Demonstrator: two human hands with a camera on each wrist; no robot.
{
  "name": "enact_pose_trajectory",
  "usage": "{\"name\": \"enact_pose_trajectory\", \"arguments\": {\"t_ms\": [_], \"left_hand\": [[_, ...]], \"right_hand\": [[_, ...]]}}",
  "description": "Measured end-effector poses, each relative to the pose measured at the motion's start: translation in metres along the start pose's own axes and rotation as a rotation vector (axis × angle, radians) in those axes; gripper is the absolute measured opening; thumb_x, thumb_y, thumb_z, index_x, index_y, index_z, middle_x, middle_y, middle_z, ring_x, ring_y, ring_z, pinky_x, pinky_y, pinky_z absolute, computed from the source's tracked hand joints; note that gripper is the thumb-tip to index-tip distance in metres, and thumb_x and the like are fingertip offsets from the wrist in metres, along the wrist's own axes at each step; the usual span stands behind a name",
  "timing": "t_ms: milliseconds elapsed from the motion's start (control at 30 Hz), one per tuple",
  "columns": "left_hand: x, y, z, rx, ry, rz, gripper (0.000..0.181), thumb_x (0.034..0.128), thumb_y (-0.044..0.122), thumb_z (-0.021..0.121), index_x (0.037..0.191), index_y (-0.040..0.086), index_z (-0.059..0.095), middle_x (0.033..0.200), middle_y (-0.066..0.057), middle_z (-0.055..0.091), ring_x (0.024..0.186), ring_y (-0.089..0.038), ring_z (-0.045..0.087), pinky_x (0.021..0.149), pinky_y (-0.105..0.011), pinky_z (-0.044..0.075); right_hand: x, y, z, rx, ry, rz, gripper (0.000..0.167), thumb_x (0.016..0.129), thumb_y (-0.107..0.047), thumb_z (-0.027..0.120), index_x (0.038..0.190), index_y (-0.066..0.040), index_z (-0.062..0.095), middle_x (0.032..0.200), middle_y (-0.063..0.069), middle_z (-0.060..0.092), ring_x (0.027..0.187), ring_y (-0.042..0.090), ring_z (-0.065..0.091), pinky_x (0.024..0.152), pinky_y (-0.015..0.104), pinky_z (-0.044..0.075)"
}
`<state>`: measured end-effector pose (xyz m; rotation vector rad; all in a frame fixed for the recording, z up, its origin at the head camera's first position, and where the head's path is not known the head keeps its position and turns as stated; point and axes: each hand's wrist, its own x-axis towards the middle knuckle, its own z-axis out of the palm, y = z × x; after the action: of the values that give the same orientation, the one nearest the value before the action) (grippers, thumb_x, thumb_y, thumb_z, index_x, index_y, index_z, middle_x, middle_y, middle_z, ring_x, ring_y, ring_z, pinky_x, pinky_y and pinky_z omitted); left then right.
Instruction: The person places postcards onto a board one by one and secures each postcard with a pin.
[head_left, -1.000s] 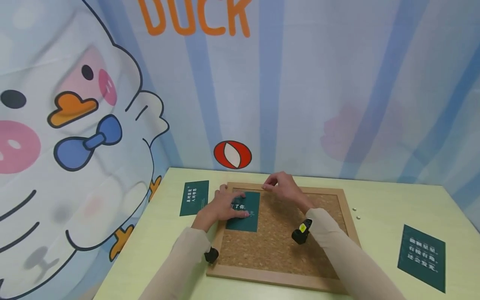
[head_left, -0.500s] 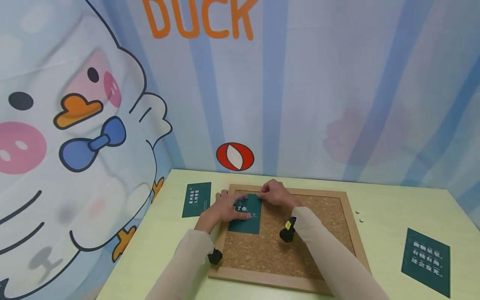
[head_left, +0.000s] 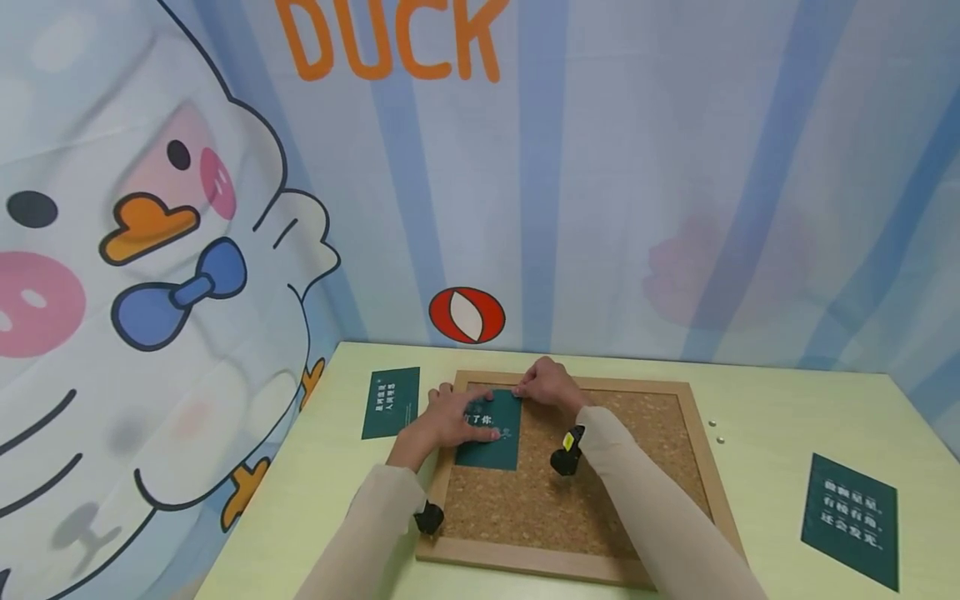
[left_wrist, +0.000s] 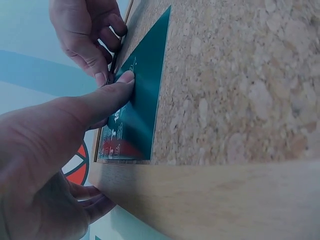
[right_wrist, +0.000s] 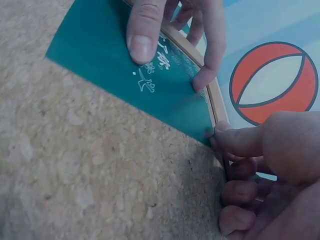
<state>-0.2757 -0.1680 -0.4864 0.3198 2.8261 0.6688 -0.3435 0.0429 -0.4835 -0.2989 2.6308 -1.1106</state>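
Observation:
A dark green card with white writing lies on the upper left of a wood-framed corkboard. My left hand presses it down with spread thumb and forefinger, its other fingers over the frame's left side. At the card's top right corner is my right hand, fingers curled. In the right wrist view, its thumb and forefinger pinch a small thumbtack at that corner, mostly covered by the fingertips. The left wrist view shows the left thumb flat on the card.
Two small, shiny, round tacks lie on the pale yellow table right of the board. One green card lies left of the board, another at the far right. A duck-printed cloth hangs behind.
My right hand has come left and down from the frame's top edge to the card's top right corner. The left hand stays on the card.

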Motion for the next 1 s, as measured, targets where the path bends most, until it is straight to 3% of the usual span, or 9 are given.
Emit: {"name": "enact_pose_trajectory", "arguments": {"t_ms": [367, 600, 1000], "left_hand": [[-0.0002, -0.0003, 0.0002, 0.015, 0.009, 0.004, 0.073, 0.0850, 0.055, 0.082, 0.149, 0.030, 0.056, 0.135, -0.021, 0.046, 0.121, -0.039, 0.036, 0.094, -0.058, 0.045], [-0.0017, -0.0001, -0.0014, 0.018, 0.013, -0.002, 0.073, 0.0848, 0.055, 0.082, 0.149, 0.030, 0.056, 0.135, -0.021, 0.045, 0.121, -0.038, 0.036, 0.093, -0.057, 0.046], [-0.0022, 0.0004, 0.0004, 0.002, 0.012, -0.010, 0.073, 0.0848, 0.055, 0.082, 0.149, 0.031, 0.056, 0.137, -0.022, 0.043, 0.124, -0.040, 0.035, 0.095, -0.060, 0.046]], "right_hand": [[0.0061, 0.0010, -0.0026, 0.073, 0.004, 0.132, 0.026, 0.094, -0.020, 0.077, 0.076, -0.001, 0.080, 0.061, 0.000, 0.040, 0.063, 0.019, 0.042, 0.059, 0.032, 0.032], [0.0046, -0.0062, 0.0001, 0.078, -0.032, 0.117, 0.034, 0.094, -0.016, 0.076, 0.064, -0.001, 0.071, 0.055, -0.002, 0.033, 0.055, 0.018, 0.036, 0.056, 0.032, 0.031], [0.0031, -0.0044, 0.0004, 0.067, 0.010, 0.150, 0.024, 0.095, -0.018, 0.076, 0.081, 0.001, 0.078, 0.067, 0.003, 0.047, 0.068, 0.021, 0.047, 0.061, 0.033, 0.036]]}}
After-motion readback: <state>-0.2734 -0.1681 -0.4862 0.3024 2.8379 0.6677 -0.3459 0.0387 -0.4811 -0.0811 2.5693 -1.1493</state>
